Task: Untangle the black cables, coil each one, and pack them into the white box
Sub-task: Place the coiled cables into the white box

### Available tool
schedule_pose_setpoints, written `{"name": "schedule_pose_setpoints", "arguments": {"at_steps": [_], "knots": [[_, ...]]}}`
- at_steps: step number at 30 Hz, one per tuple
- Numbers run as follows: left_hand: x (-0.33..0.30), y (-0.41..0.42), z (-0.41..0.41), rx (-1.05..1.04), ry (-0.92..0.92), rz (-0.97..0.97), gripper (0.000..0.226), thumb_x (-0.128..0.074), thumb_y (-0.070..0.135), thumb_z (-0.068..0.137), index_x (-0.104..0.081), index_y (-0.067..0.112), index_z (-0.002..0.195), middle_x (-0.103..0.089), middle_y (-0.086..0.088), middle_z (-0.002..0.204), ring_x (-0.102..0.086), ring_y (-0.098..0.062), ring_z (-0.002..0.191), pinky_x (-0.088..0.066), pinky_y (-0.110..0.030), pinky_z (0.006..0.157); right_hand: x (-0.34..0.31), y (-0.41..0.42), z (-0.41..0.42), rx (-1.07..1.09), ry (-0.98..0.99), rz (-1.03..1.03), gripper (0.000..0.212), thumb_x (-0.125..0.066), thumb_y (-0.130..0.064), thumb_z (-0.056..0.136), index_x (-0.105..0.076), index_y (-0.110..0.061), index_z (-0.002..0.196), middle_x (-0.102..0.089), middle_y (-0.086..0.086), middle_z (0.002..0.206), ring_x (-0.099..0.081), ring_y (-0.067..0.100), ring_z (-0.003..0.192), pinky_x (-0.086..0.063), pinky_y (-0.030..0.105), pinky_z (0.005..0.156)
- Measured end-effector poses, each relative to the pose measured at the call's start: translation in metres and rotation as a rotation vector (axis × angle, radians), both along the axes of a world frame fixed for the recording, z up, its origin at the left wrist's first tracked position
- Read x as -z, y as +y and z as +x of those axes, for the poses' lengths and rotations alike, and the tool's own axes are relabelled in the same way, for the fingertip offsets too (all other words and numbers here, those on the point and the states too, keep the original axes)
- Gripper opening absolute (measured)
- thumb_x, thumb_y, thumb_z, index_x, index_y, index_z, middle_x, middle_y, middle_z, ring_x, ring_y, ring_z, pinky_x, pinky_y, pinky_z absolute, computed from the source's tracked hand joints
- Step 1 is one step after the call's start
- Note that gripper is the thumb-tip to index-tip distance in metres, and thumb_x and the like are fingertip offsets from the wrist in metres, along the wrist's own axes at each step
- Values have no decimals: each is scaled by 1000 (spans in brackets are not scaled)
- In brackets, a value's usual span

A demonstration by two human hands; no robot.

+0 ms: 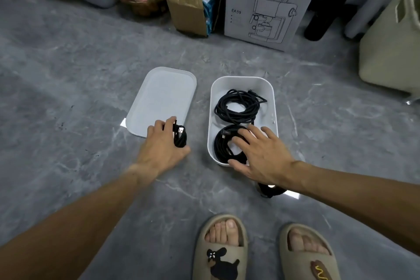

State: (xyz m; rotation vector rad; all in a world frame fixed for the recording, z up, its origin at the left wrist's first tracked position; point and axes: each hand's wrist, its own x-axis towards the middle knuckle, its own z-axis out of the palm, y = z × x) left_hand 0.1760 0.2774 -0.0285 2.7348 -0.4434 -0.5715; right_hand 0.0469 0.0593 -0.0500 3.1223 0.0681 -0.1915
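Note:
The white box (273, 107) sits open on the grey floor. One coiled black cable (236, 107) lies in its far half. A second black coil (221, 145) lies in the near half, and my right hand (261, 154) presses on it with straight, spread fingers. Left of the box, my left hand (162, 143) grips a small bundled black cable (180, 136) whose USB plug shows near the thumb. This bundle is over the near corner of the white lid (159, 100), which lies flat on the floor.
A small black object (269, 190) lies on the floor under my right wrist. Along the back stand a coffee-maker carton (266, 2), an open cardboard box (188, 9), a grey bin and a beige basket (391, 48). My slippered feet (261, 250) are at the bottom.

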Motion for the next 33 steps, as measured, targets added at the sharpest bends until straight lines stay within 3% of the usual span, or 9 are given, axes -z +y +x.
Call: {"name": "schedule_pose_setpoints", "arguments": {"at_steps": [7,10,13,18,21,29,33], "knots": [[-30,-71,6,107,-90,-74,73,-67,40,80,-34,26,143,-38,-2,136,-33,-24,125,-42,-39,81,-9,-16,0,69,23,10,63,-30,-63,87,-66,-14,105,-64,6,111,-58,31,107,-48,49,92],[-33,-100,7,156,-103,-109,76,-67,45,79,-33,25,145,-38,-1,137,-34,-24,126,-46,-43,89,-8,-22,0,85,14,3,62,-31,-61,84,-69,-14,100,-65,7,107,-60,31,104,-51,49,90],[-30,-129,10,210,-122,-127,79,-66,40,80,-30,23,148,-38,-2,141,-32,-25,129,-41,-39,97,-6,-29,1,111,57,-6,64,-30,-60,84,-70,-12,99,-66,8,107,-61,33,104,-50,50,91],[-18,-162,15,248,-137,-142,76,-67,41,81,-34,21,146,-38,-3,143,-32,-28,132,-38,-40,101,-9,-38,5,128,173,-21,90,1,-63,81,-56,-14,131,-53,6,133,-43,32,131,-27,52,112],[-9,-174,20,266,-149,-134,78,-67,41,81,-32,21,148,-37,-6,145,-32,-31,133,-36,-41,107,-8,-43,11,140,165,-54,97,10,-63,77,-52,-16,134,-47,4,137,-37,30,133,-23,50,114],[20,-193,28,287,-150,-101,70,-66,38,83,-37,17,143,-37,-10,142,-33,-33,131,-38,-42,101,-1,-56,18,161,167,-55,96,12,-62,74,-51,-17,131,-46,2,137,-35,26,135,-21,50,115],[37,-193,27,275,-176,-69,68,-64,40,86,-37,16,143,-38,-12,140,-34,-33,126,-40,-41,94,2,-59,15,140,160,-81,79,-4,-61,86,-52,-16,130,-47,3,134,-36,25,134,-23,49,113]]}}
